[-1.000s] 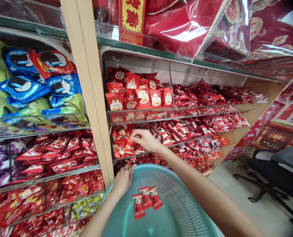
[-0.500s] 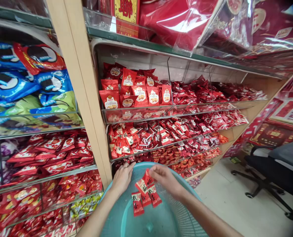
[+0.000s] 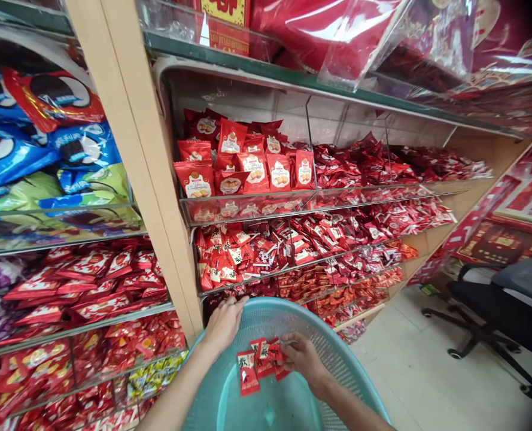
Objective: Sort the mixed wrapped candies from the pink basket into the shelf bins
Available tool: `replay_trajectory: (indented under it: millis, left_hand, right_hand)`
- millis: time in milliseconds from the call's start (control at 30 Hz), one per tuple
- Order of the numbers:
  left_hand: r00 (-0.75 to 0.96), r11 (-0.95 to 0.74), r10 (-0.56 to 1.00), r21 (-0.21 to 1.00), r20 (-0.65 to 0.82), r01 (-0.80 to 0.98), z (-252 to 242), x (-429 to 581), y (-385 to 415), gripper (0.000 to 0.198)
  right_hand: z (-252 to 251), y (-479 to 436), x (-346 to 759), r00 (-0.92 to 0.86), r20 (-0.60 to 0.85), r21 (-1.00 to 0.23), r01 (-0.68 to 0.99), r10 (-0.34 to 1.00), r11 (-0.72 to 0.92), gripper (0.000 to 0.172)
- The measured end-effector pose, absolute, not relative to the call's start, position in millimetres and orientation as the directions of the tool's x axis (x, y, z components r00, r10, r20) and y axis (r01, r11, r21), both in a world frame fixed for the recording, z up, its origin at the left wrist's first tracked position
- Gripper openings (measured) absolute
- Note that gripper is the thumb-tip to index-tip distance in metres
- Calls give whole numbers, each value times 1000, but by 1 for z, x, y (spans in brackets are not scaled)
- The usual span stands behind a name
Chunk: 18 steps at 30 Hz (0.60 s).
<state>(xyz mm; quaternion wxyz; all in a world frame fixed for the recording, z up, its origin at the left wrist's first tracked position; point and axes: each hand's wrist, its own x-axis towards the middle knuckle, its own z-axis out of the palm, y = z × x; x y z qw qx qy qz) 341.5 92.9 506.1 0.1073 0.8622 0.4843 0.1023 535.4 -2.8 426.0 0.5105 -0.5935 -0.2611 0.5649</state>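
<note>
The right hand [image 3: 302, 360] grips red packets [image 3: 263, 358] inside the teal basket [image 3: 337, 353]; the left hand [image 3: 223, 326] sits on its rim, grip unclear. Tilting could spill them.

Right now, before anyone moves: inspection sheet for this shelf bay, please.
Surface: teal plastic mesh basket under the hands; pale wooden shelf upright beside it.
Job's things: red packets with black characters lying in the basket; similar red packets heaped in a shelf bin above the basket.
Clutter: blue and green snack bags on the shelves to the left.
Hands: left hand gripping the basket rim; right hand on the packets in the basket.
Cables: nothing seen.
Surroundings: pale floor; black office chair to the right; plastic-wrapped red goods on the top shelf.
</note>
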Motion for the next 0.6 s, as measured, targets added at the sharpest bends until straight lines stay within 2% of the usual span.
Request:
replay_trajectory:
  millis: [433, 533, 600]
  left_hand:
    - [481, -489, 871, 255, 96, 834, 505, 344, 90, 44]
    - [477, -484, 874, 249, 92, 839, 505, 344, 90, 43]
    - [479, -486, 873, 248, 94, 838, 503, 344, 91, 43]
  right_hand:
    - [419, -9, 526, 322, -404, -891, -349, 856, -289, 46]
    - [412, -11, 521, 284, -482, -871, -262, 829, -416, 44]
    - [409, -13, 520, 255, -491, -870, -99, 833, -482, 41]
